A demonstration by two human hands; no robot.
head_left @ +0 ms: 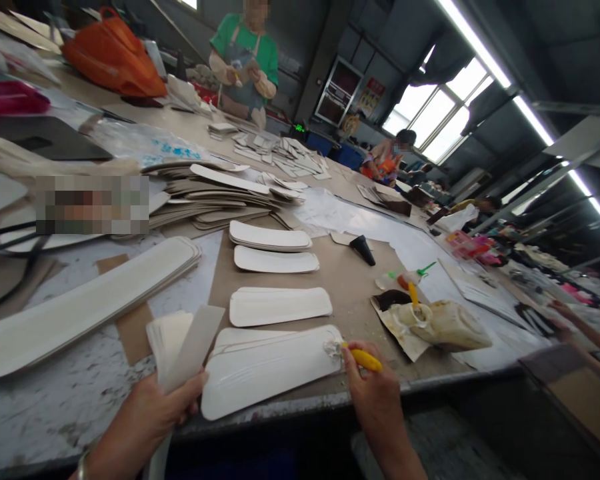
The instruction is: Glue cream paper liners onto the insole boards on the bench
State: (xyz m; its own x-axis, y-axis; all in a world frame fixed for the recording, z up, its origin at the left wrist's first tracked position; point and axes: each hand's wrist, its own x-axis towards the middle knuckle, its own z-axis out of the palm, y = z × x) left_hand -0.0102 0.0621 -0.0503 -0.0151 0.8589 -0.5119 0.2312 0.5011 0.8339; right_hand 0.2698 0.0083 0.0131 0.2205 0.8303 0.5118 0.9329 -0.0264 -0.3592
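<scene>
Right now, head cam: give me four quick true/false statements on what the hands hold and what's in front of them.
1. The right hand holds a yellow-handled brush. True.
2. The brush tip is on the white piece at the table edge. True.
3. The left hand is empty. False: its fingers grip a grey strip.
4. The glue container sits left of the white piece. False: it lies to its right.

On the worktop (pixel 70 400) before you, the large flat piece (pixel 270 370) lies at the near edge between your hands. Behind it sit three smaller pieces (pixel 279 305) in a row. The glue pot (pixel 447 325) stands right, the long stack (pixel 85 307) left.
</scene>
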